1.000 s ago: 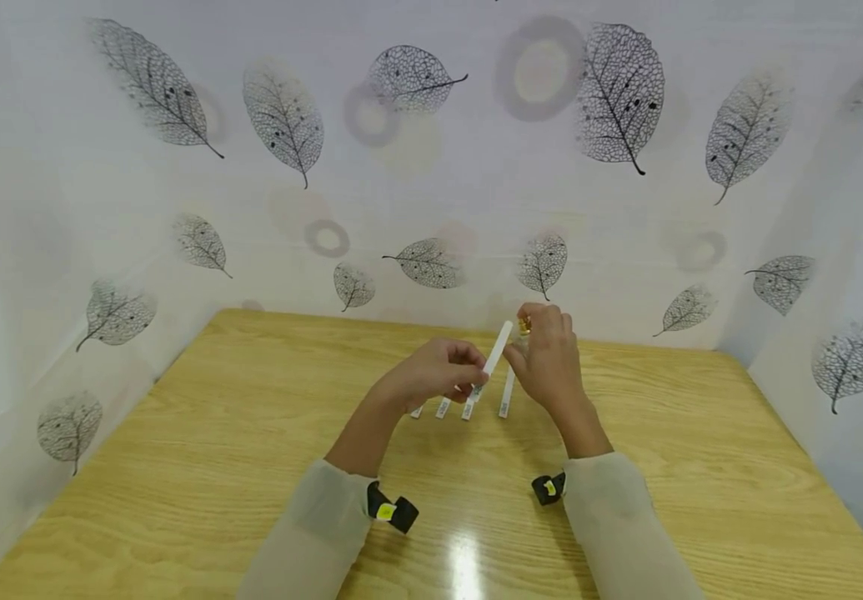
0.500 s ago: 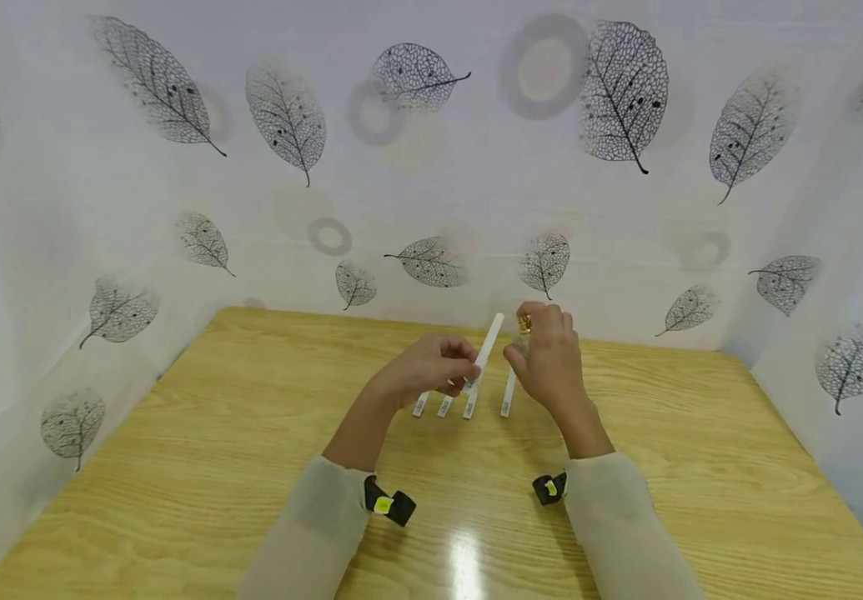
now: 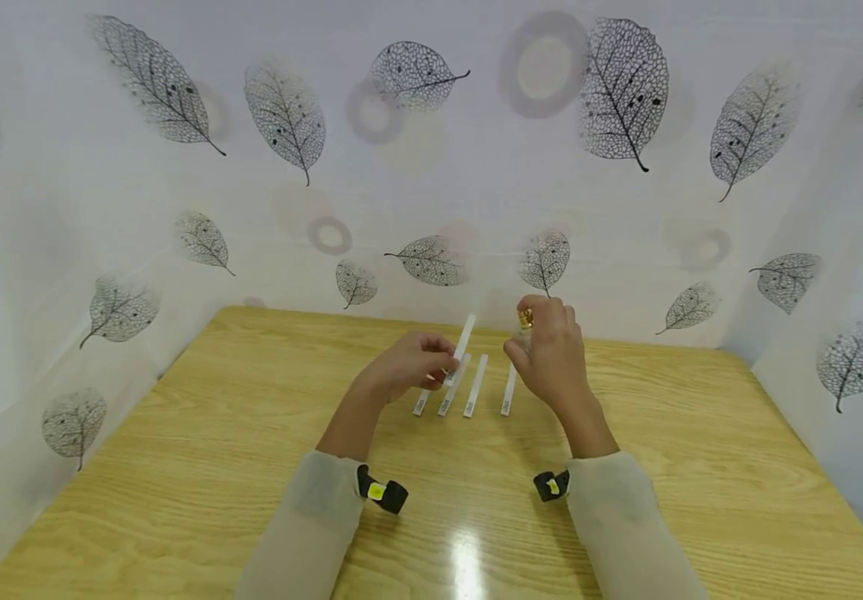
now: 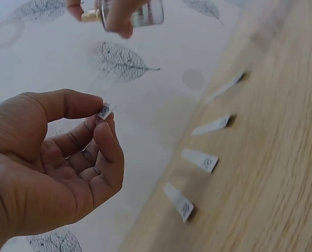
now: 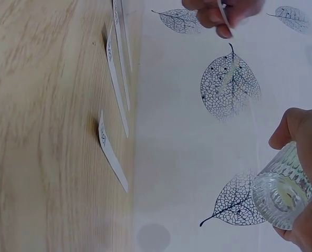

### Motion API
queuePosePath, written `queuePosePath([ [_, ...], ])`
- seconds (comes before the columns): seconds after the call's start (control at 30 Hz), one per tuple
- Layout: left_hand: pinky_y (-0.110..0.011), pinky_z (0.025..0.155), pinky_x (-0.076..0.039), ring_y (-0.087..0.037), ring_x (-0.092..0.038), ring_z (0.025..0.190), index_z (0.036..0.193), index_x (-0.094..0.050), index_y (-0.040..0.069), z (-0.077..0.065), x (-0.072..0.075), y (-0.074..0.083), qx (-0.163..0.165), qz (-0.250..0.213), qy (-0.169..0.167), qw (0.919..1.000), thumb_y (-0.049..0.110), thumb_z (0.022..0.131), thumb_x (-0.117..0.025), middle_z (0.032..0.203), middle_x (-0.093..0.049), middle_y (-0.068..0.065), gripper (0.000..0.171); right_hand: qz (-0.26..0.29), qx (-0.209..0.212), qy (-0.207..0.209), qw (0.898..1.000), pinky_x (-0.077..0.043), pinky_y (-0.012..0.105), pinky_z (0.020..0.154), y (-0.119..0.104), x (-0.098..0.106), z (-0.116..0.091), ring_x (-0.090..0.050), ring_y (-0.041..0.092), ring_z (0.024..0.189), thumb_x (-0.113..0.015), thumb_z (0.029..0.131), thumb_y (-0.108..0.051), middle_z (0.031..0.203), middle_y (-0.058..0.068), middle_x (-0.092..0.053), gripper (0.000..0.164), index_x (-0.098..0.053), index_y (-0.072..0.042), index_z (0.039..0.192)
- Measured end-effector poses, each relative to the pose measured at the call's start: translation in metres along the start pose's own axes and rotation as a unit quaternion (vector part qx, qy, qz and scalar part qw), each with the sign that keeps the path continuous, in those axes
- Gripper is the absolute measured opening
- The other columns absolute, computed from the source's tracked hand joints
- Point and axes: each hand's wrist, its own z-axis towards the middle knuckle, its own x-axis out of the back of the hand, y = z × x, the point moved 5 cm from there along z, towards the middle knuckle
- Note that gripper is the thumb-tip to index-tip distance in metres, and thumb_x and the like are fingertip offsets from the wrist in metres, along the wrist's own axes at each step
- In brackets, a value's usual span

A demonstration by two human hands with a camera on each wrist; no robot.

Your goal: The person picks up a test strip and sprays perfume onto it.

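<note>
My left hand (image 3: pixel 407 367) pinches the lower end of a white perfume test strip (image 3: pixel 464 336) between thumb and fingers. The strip tilts upward above the table, with small dark print near the pinched end. In my right hand (image 3: pixel 554 354) is a clear ribbed-glass perfume bottle (image 5: pixel 282 186) with a gold spray top (image 4: pixel 91 16); a finger lies at that top. The right wrist view shows the bottle's base and some pale liquid. Hand and bottle stand apart from the held strip, to its right.
Several more white strips lie on the wooden table (image 3: pixel 213 467), printed ends toward me. One strip (image 3: pixel 509 392) lies apart on the right; another (image 3: pixel 475 387) is nearer the left hand. A leaf-patterned cloth (image 3: pixel 416 183) rises behind the table.
My left hand has moved left with the pinched strip, away from the bottle, uncovering more of the strips on the table. The right hand holds the bottle in nearly the same place.
</note>
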Motion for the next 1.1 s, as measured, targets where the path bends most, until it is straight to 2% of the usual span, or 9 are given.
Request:
queuePosePath([
  [0.27, -0.029, 0.072, -0.055, -0.018, -0.058, 0.078, 0.104, -0.062, -0.001, 0.007, 0.027, -0.025, 0.030, 0.002, 0.061, 0.9977, 0.006, 0.098, -0.063, 0.096, -0.062, -0.010, 0.009, 0.008, -0.001, 0.000, 1.000, -0.037, 0.045, 0.066, 0.000, 0.002, 0.001, -0.044, 0.035, 0.084, -0.072, 0.085, -0.007, 0.104, 0.016, -0.050, 0.046, -0.048, -0.006, 0.124],
  [0.47, -0.030, 0.072, -0.056, -0.018, -0.058, 0.079, 0.113, -0.064, -0.004, 0.008, 0.040, -0.038, 0.045, 0.045, 0.088, 0.9941, 0.004, 0.099, -0.063, 0.100, -0.062, -0.012, 0.016, 0.010, -0.005, -0.003, 1.000, -0.036, 0.044, 0.066, 0.000, 0.003, 0.000, -0.044, 0.035, 0.085, -0.071, 0.086, -0.007, 0.104, 0.016, -0.050, 0.045, -0.048, -0.006, 0.125],
  [0.6, -0.030, 0.071, -0.055, -0.017, -0.061, 0.079, 0.117, -0.067, -0.006, 0.006, 0.045, -0.041, 0.049, 0.103, 0.101, 0.9884, 0.005, 0.099, -0.066, 0.104, -0.065, -0.013, 0.022, 0.011, -0.008, -0.007, 1.000, -0.035, 0.044, 0.066, 0.000, 0.003, 0.000, -0.043, 0.035, 0.085, -0.070, 0.086, -0.006, 0.105, 0.016, -0.051, 0.045, -0.048, -0.007, 0.125],
  [0.77, -0.028, 0.064, -0.052, -0.017, -0.062, 0.071, 0.112, -0.072, -0.005, 0.003, 0.049, -0.043, 0.050, 0.171, 0.117, 0.9771, 0.007, 0.098, -0.068, 0.097, -0.069, -0.013, 0.019, 0.011, -0.003, -0.007, 1.000, -0.034, 0.044, 0.066, 0.000, 0.003, 0.001, -0.043, 0.034, 0.084, -0.070, 0.085, -0.005, 0.103, 0.016, -0.050, 0.046, -0.047, -0.007, 0.126],
  [0.93, -0.024, 0.059, -0.051, -0.015, -0.061, 0.067, 0.106, -0.074, -0.004, 0.003, 0.052, -0.044, 0.062, 0.193, 0.133, 0.9702, 0.006, 0.095, -0.070, 0.091, -0.069, -0.011, 0.016, 0.015, -0.004, -0.009, 1.000, -0.034, 0.043, 0.066, -0.001, 0.004, 0.001, -0.043, 0.035, 0.084, -0.069, 0.086, -0.006, 0.103, 0.016, -0.050, 0.046, -0.047, -0.007, 0.126],
  [1.1, -0.025, 0.058, -0.052, -0.015, -0.063, 0.065, 0.109, -0.074, -0.005, 0.003, 0.054, -0.046, 0.072, 0.220, 0.144, 0.9620, 0.004, 0.094, -0.069, 0.092, -0.071, -0.013, 0.018, 0.020, -0.004, -0.012, 1.000, -0.034, 0.044, 0.066, 0.000, 0.004, 0.001, -0.043, 0.035, 0.085, -0.069, 0.086, -0.006, 0.103, 0.016, -0.050, 0.045, -0.047, -0.007, 0.125],
])
